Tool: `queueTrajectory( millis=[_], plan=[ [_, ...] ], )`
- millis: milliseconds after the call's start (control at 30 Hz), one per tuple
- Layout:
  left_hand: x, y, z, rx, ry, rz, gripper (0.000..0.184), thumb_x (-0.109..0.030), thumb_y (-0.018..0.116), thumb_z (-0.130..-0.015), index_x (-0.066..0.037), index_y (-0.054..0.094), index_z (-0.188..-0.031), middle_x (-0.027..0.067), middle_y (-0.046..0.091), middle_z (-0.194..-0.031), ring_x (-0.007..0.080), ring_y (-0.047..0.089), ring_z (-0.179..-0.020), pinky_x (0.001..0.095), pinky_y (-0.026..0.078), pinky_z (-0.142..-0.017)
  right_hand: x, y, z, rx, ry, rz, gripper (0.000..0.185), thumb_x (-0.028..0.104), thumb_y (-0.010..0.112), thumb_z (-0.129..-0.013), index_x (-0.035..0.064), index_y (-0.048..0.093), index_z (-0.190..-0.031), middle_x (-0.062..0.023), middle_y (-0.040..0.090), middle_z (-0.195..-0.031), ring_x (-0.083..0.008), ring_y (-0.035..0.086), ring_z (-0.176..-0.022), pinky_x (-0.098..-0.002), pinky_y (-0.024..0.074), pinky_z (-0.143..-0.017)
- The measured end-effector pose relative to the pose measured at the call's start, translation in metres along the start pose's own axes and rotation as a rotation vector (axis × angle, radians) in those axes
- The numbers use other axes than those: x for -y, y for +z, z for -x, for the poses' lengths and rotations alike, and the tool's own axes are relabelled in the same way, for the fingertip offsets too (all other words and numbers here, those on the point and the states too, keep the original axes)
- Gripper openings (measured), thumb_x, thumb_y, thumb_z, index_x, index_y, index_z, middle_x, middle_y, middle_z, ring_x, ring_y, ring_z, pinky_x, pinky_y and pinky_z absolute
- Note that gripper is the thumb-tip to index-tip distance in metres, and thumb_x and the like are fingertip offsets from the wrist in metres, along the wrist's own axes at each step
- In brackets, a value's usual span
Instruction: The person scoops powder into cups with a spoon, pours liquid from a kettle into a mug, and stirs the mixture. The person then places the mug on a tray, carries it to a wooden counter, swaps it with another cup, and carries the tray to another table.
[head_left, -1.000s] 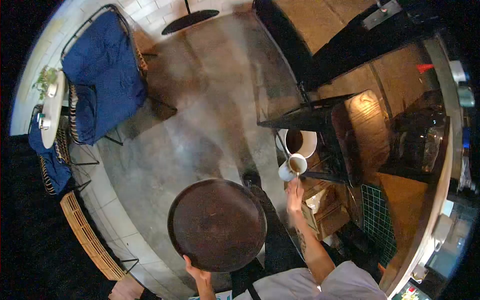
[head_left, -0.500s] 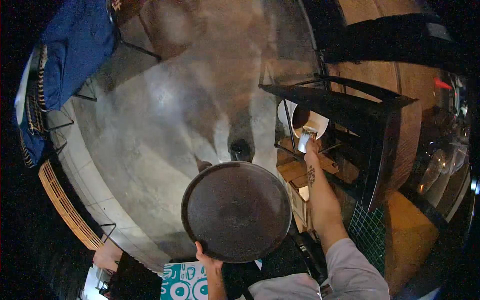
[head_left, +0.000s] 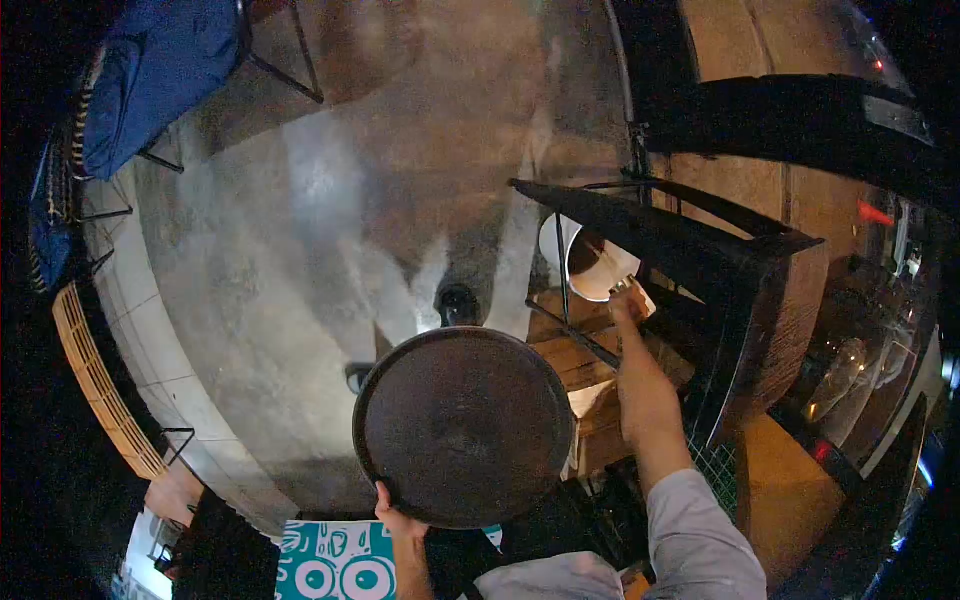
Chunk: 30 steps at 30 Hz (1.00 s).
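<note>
A round dark tray [head_left: 464,428] is held by its lower left rim in my left hand [head_left: 400,515], with the thumb over the edge. My right hand [head_left: 626,298] reaches out at the right, wrapped round a light cup [head_left: 645,290] that the fingers mostly cover. The cup is at the mouth of a white bucket [head_left: 596,291], tilted toward it. Inside the bucket is dark brown content [head_left: 584,251]. A thin pale streak, perhaps liquid, shows between cup and bucket.
A black-framed stool [head_left: 690,235] stands beside the bucket. Below it are wooden boxes [head_left: 575,365]. Blue chairs [head_left: 160,85] and a slatted bench [head_left: 105,385] line the left. A teal patterned panel [head_left: 340,565] lies near my left arm.
My right hand has carried the cup from in front of the bucket to its mouth and tipped it. The view has shifted, and the tray now appears farther right than at first.
</note>
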<state>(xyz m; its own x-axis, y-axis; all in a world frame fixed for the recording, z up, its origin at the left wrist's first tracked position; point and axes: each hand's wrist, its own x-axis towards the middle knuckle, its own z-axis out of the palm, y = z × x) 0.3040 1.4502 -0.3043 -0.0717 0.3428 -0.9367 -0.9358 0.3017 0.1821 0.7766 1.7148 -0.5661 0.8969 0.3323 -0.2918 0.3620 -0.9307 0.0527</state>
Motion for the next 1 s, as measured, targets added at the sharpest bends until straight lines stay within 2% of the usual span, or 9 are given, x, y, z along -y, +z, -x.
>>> queueTrajectory(
  millis=[133, 200, 300, 567, 700, 767, 833, 900, 1000],
  plan=[
    [-0.003, 0.013, 0.0, -0.205, 0.031, 0.018, 0.065, -0.051, 0.059, -0.095, -0.007, 0.05, -0.142, 0.0138, 0.059, -0.136, 0.0387, 0.059, -0.117, 0.0573, 0.049, -0.099, 0.007, -0.017, 0.006, -0.064, 0.0, -0.131, 0.039, 0.042, 0.054, -0.099, 0.0038, 0.059, -0.106, -0.0106, 0.059, -0.093, -0.0287, 0.057, -0.084, -0.04, 0.046, -0.073],
    [-0.01, 0.02, 0.003, -0.339, -0.019, -0.001, 0.071, -0.05, 0.051, -0.098, -0.004, 0.039, -0.15, 0.0178, 0.041, -0.153, 0.0432, 0.04, -0.137, 0.0616, 0.032, -0.112, 0.007, -0.025, 0.009, -0.048, -0.01, -0.208, 0.038, 0.042, 0.053, -0.1, 0.0046, 0.058, -0.104, -0.0091, 0.057, -0.089, -0.0265, 0.056, -0.08, -0.0386, 0.0448, -0.069],
    [-0.007, -0.017, -0.002, -0.16, -0.013, 0.045, 0.072, -0.051, 0.052, -0.097, -0.005, 0.04, -0.15, 0.0175, 0.041, -0.153, 0.0428, 0.039, -0.138, 0.0616, 0.032, -0.112, -0.005, -0.037, 0.02, 0.015, -0.059, -0.384, 0.037, 0.042, 0.05, -0.102, 0.0059, 0.057, -0.1, -0.0068, 0.054, -0.083, -0.0232, 0.054, -0.074, -0.0365, 0.0429, -0.064],
    [-0.017, -0.068, 0.029, -0.149, 0.075, 0.176, 0.074, -0.053, 0.052, -0.097, -0.004, 0.04, -0.15, 0.018, 0.042, -0.152, 0.0444, 0.041, -0.135, 0.0614, 0.033, -0.111, -0.032, -0.058, 0.129, 0.244, -0.381, -0.899, 0.038, 0.042, 0.044, -0.106, 0.0094, 0.054, -0.089, -0.0007, 0.047, -0.067, -0.0143, 0.047, -0.057, -0.031, 0.038, -0.05],
    [-0.041, -0.101, 0.07, 0.011, 0.049, 0.374, 0.07, -0.053, 0.046, -0.099, -0.003, 0.042, -0.148, 0.018, 0.043, -0.152, 0.0439, 0.041, -0.136, 0.0621, 0.034, -0.109, -0.035, -0.153, 0.272, 0.456, -0.836, -0.794, 0.04, 0.04, 0.04, -0.109, 0.0095, 0.05, -0.085, -0.0003, 0.045, -0.064, -0.011, 0.045, -0.054, -0.0288, 0.0364, -0.049],
    [-0.052, -0.123, 0.09, 0.034, 0.088, 0.441, 0.068, -0.052, 0.044, -0.1, -0.004, 0.044, -0.148, 0.0182, 0.045, -0.151, 0.0438, 0.042, -0.135, 0.0625, 0.034, -0.11, -0.05, -0.139, 0.293, 0.3, -0.967, -0.64, 0.038, 0.031, 0.047, -0.106, -0.0031, 0.054, -0.091, -0.0141, 0.051, -0.072, -0.0237, 0.053, -0.068, -0.0402, 0.0446, -0.064],
    [-0.067, -0.147, 0.115, 0.069, 0.144, 0.502, 0.067, -0.052, 0.042, -0.101, -0.004, 0.045, -0.147, 0.0184, 0.046, -0.15, 0.0437, 0.043, -0.135, 0.0629, 0.034, -0.11, -0.047, -0.203, 0.393, 0.36, -1.222, -0.622, 0.036, 0.034, 0.041, -0.109, 0.0052, 0.051, -0.09, -0.0018, 0.047, -0.067, -0.0132, 0.047, -0.057, -0.0316, 0.0391, -0.054],
    [-0.084, -0.168, 0.144, 0.204, 0.234, 0.542, 0.064, -0.055, 0.053, -0.095, -0.007, 0.056, -0.136, 0.0156, 0.062, -0.131, 0.0395, 0.058, -0.114, 0.0607, 0.045, -0.098, -0.047, -0.251, 0.484, 0.451, -1.398, -0.582, 0.034, 0.03, 0.04, -0.11, 0.0025, 0.053, -0.094, -0.0024, 0.048, -0.07, -0.0143, 0.047, -0.062, -0.0319, 0.0407, -0.058],
    [-0.129, -0.188, 0.206, 0.153, 0.41, 0.63, 0.061, -0.053, 0.056, -0.094, -0.007, 0.056, -0.135, 0.0155, 0.063, -0.127, 0.039, 0.06, -0.11, 0.0587, 0.046, -0.098, -0.046, -0.299, 0.601, 0.637, -1.614, -0.529, 0.034, 0.028, 0.04, -0.109, 0.0009, 0.052, -0.093, -0.0042, 0.047, -0.07, -0.0149, 0.046, -0.065, -0.0316, 0.041, -0.061]
  ],
)
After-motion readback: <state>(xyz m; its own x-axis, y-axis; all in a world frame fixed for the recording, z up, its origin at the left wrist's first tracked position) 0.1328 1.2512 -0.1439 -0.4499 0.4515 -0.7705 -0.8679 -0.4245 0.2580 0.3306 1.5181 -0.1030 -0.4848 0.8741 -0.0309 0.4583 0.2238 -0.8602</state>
